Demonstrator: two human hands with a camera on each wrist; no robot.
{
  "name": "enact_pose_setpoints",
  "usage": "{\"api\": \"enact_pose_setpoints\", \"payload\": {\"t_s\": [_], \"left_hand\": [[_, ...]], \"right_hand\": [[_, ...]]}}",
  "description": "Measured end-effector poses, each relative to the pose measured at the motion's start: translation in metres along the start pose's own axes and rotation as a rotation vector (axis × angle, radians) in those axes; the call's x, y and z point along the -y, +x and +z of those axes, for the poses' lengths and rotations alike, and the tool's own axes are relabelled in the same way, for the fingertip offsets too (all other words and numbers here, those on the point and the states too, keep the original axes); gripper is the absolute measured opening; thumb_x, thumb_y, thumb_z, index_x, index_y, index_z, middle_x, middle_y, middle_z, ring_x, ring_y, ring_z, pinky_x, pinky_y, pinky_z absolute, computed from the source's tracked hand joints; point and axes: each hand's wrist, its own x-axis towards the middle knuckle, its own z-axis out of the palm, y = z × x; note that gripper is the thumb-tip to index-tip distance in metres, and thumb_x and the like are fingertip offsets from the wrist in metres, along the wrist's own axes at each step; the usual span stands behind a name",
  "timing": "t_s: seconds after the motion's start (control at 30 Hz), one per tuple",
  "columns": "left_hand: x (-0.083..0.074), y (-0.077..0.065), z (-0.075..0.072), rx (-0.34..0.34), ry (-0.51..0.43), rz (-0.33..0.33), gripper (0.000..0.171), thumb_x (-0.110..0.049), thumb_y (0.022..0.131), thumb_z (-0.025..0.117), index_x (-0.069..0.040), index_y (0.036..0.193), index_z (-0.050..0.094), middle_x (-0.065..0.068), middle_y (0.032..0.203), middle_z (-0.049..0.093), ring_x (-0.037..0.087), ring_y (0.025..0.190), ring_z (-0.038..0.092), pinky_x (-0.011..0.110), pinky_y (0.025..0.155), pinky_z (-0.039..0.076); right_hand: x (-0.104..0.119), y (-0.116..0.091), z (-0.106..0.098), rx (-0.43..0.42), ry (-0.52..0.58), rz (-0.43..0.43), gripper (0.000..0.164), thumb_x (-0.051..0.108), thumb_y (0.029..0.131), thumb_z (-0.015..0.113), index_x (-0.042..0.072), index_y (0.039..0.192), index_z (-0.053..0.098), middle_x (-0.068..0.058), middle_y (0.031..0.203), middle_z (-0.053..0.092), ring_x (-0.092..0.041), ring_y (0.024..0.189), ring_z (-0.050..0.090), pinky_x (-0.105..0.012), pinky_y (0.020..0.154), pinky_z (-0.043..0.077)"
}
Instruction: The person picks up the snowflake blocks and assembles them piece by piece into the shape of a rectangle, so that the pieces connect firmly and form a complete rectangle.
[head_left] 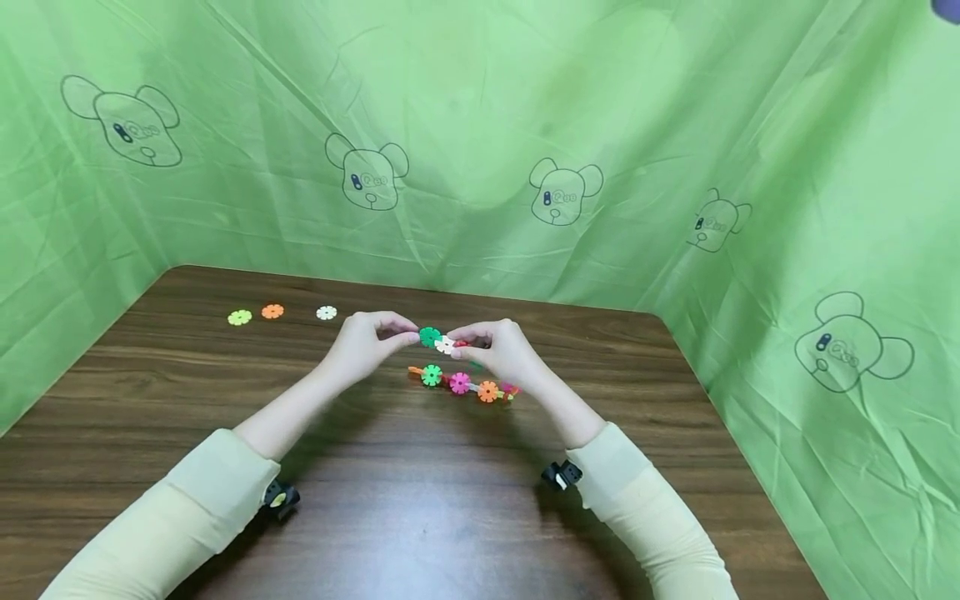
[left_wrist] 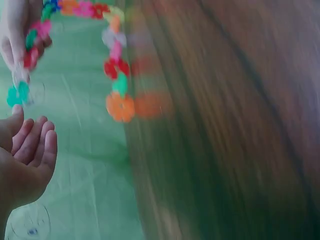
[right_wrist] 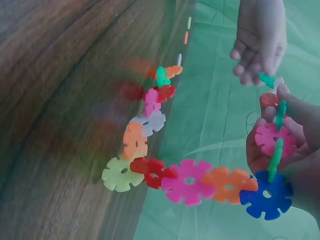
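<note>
Thumb and forefinger of the left hand [head_left: 367,343] pinch the edge of a green flower-shaped disc [head_left: 430,337]. That disc meets a white disc [head_left: 446,345], which the right hand [head_left: 501,350] grips beside a red disc [right_wrist: 268,100]. From the right hand a chain of interlocked discs runs on through pink [right_wrist: 275,140] and blue [right_wrist: 266,195] ones. It curves round over the table past a yellow-green disc [right_wrist: 122,172] to an orange disc [left_wrist: 120,107] at its far end. In the left wrist view the chain is blurred, and the right fingers partly cover the discs they hold.
Three loose discs lie toward the back left of the wooden table [head_left: 420,517]: yellow-green [head_left: 240,317], orange [head_left: 273,311] and white [head_left: 326,312]. A green cloth [head_left: 465,100] with printed bear heads hangs behind the table and at its sides.
</note>
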Motion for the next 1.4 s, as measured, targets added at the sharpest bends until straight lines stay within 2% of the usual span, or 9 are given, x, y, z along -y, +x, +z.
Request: {"api": "enact_pose_setpoints", "payload": {"t_s": [0.1, 0.2, 0.33, 0.47, 0.7, 0.87, 1.03, 1.2, 1.4], "left_hand": [[0.016, 0.004, -0.01, 0.007, 0.049, -0.024, 0.023, -0.032, 0.085, 0.07, -0.014, 0.098, 0.071, 0.0, 0.093, 0.072, 0.016, 0.087, 0.066, 0.036, 0.079, 0.051], [0.034, 0.007, -0.02, 0.015, 0.075, -0.039, 0.024, -0.029, 0.086, 0.07, -0.01, 0.101, 0.069, 0.006, 0.096, 0.071, 0.022, 0.093, 0.066, 0.042, 0.085, 0.049], [0.061, 0.012, -0.03, -0.006, 0.107, -0.037, 0.028, -0.029, 0.086, 0.069, -0.008, 0.104, 0.068, 0.009, 0.098, 0.071, 0.026, 0.094, 0.066, 0.046, 0.086, 0.049], [0.088, 0.018, -0.037, -0.023, 0.145, -0.018, 0.03, -0.027, 0.087, 0.069, -0.005, 0.107, 0.067, 0.012, 0.099, 0.071, 0.029, 0.094, 0.065, 0.048, 0.084, 0.048], [0.121, 0.023, -0.052, 0.061, 0.257, -0.057, 0.033, -0.015, 0.088, 0.068, -0.003, 0.117, 0.062, 0.019, 0.116, 0.064, 0.039, 0.113, 0.054, 0.053, 0.095, 0.041], [0.134, 0.024, -0.059, 0.149, 0.278, -0.124, 0.039, -0.016, 0.089, 0.066, -0.003, 0.125, 0.056, 0.023, 0.125, 0.057, 0.043, 0.121, 0.046, 0.057, 0.098, 0.037], [0.14, 0.023, -0.062, 0.218, 0.312, -0.181, 0.048, -0.014, 0.09, 0.065, -0.003, 0.134, 0.048, 0.026, 0.133, 0.048, 0.044, 0.125, 0.041, 0.058, 0.101, 0.033], [0.138, 0.022, -0.065, 0.277, 0.343, -0.173, 0.049, -0.012, 0.09, 0.064, -0.001, 0.135, 0.046, 0.028, 0.132, 0.049, 0.045, 0.122, 0.044, 0.058, 0.1, 0.035], [0.135, 0.023, -0.065, 0.29, 0.334, -0.157, 0.043, -0.01, 0.089, 0.064, -0.001, 0.13, 0.053, 0.025, 0.125, 0.055, 0.041, 0.117, 0.05, 0.056, 0.097, 0.038]], "right_hand": [[-0.003, 0.002, -0.004, -0.002, 0.024, 0.059, 0.024, 0.026, 0.083, 0.073, 0.018, 0.105, 0.073, 0.004, 0.085, 0.072, -0.009, 0.056, 0.049, -0.023, 0.052, 0.042], [-0.005, 0.004, -0.007, 0.003, 0.055, 0.097, 0.024, 0.026, 0.082, 0.074, 0.019, 0.104, 0.073, 0.004, 0.086, 0.072, -0.009, 0.061, 0.053, -0.024, 0.057, 0.047], [-0.007, 0.006, -0.009, 0.012, 0.089, 0.12, 0.024, 0.026, 0.082, 0.075, 0.018, 0.105, 0.073, 0.003, 0.088, 0.072, -0.01, 0.07, 0.059, -0.026, 0.064, 0.051], [-0.008, 0.008, -0.01, 0.016, 0.114, 0.169, 0.024, 0.026, 0.082, 0.075, 0.019, 0.105, 0.073, 0.002, 0.089, 0.072, -0.01, 0.068, 0.06, -0.025, 0.064, 0.051], [-0.006, 0.008, -0.014, 0.042, 0.282, 0.299, 0.024, 0.026, 0.083, 0.073, 0.019, 0.106, 0.072, -0.014, 0.093, 0.071, -0.014, 0.06, 0.059, -0.024, 0.057, 0.05], [-0.006, 0.007, -0.017, 0.054, 0.402, 0.335, 0.024, 0.018, 0.086, 0.07, 0.014, 0.11, 0.07, -0.015, 0.093, 0.07, -0.017, 0.063, 0.059, -0.027, 0.06, 0.052], [-0.006, 0.004, -0.019, 0.067, 0.444, 0.336, 0.027, 0.014, 0.088, 0.068, 0.013, 0.114, 0.067, -0.017, 0.101, 0.069, -0.021, 0.07, 0.064, -0.031, 0.065, 0.056], [-0.011, -0.001, -0.022, 0.095, 0.46, 0.299, 0.032, 0.009, 0.09, 0.064, 0.014, 0.121, 0.062, -0.014, 0.104, 0.068, -0.035, 0.084, 0.067, -0.046, 0.078, 0.055], [-0.023, -0.008, -0.023, 0.134, 0.518, 0.241, 0.04, 0.006, 0.093, 0.057, 0.011, 0.133, 0.053, -0.018, 0.118, 0.063, -0.045, 0.1, 0.062, -0.053, 0.081, 0.052]]}}
